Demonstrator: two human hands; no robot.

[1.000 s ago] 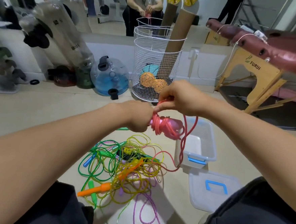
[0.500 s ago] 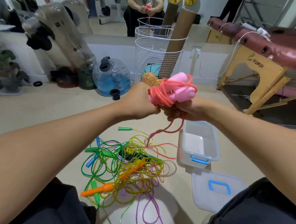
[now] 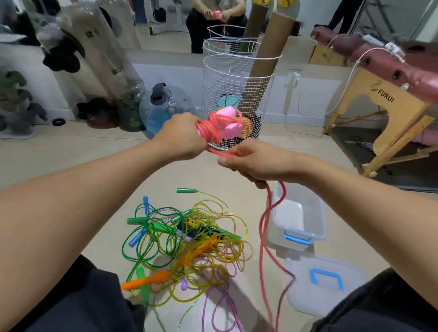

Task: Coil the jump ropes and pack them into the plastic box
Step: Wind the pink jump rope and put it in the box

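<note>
pink rope half coiled, held above the floor pile

left hand (image 3: 181, 137) grips the coiled pink jump rope (image 3: 222, 126) bundle; right hand (image 3: 254, 160) curls around its loose strand, which trails down left of the open plastic box (image 3: 299, 218).

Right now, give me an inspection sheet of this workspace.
Surface: beige floor.
Job's things: pink jump rope, partly coiled round its pink handles; clear plastic box open, nothing seen inside; clear lid with blue handle beside it.
Clutter: tangled pile of green, yellow, purple ropes.
Hands: left hand grips the coil; right hand holds the loose strand.
Cables: white cable on the wall.
Surroundings: white wire basket, wooden massage table.
</note>
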